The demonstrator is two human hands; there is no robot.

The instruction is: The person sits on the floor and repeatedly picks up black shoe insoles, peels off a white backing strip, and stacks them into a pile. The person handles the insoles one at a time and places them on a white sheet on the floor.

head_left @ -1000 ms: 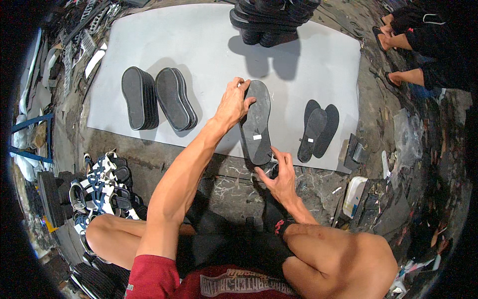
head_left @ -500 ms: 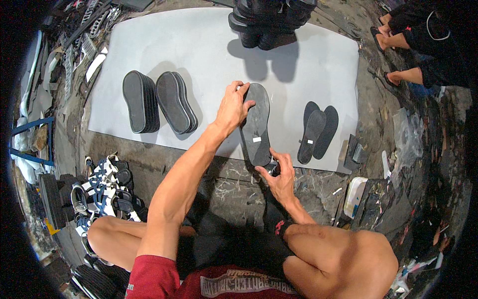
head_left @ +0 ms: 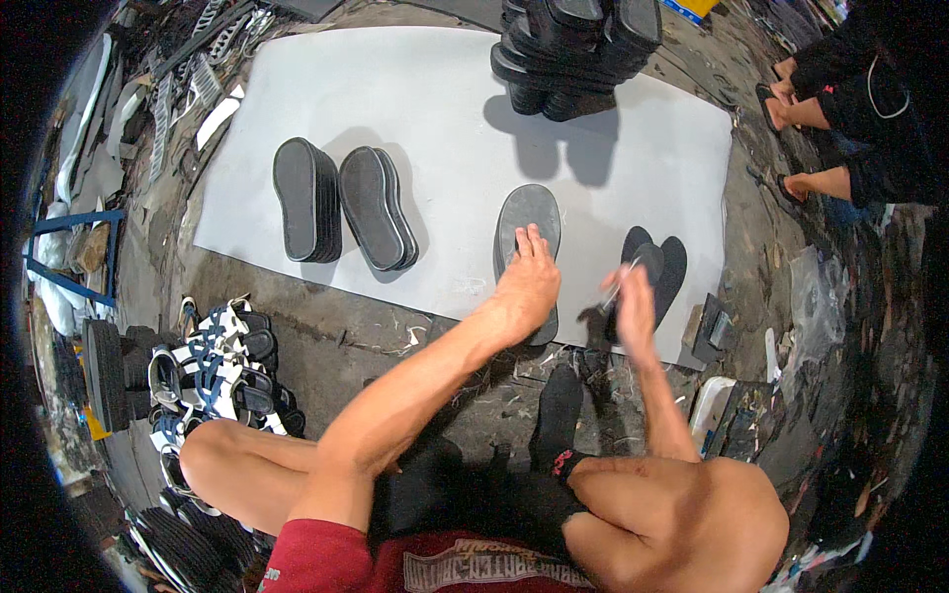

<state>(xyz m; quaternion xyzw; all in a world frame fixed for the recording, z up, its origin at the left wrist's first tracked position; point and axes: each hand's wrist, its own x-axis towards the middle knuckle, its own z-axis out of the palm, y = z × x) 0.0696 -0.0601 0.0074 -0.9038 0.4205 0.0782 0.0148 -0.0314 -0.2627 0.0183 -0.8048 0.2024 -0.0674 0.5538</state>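
A dark grey shoe sole [head_left: 531, 206] lies lengthwise near the front edge of the white sheet. My left hand [head_left: 529, 287] rests flat across its middle, fingers stretched out, hiding part of it. To the right, my right hand [head_left: 635, 308] is smeared by motion over the smaller dark insoles [head_left: 674, 262]. A thin pale streak shows by its fingers; I cannot make out what it is or whether it is held. Further left on the sheet stand a tall stack of soles [head_left: 297, 198] and a lower stack of soles [head_left: 374, 203].
A pile of black soles [head_left: 578, 49] sits at the sheet's [head_left: 445, 99] far edge. Strappy white and blue sandals [head_left: 222, 366] are heaped at my left. Another person's feet [head_left: 786, 114] show at far right. Scraps [head_left: 188, 89] litter the floor.
My right hand has left the sole's near end and moved right to the insoles. My left hand has slid from the sole's far end down onto its middle. The view has shifted slightly.
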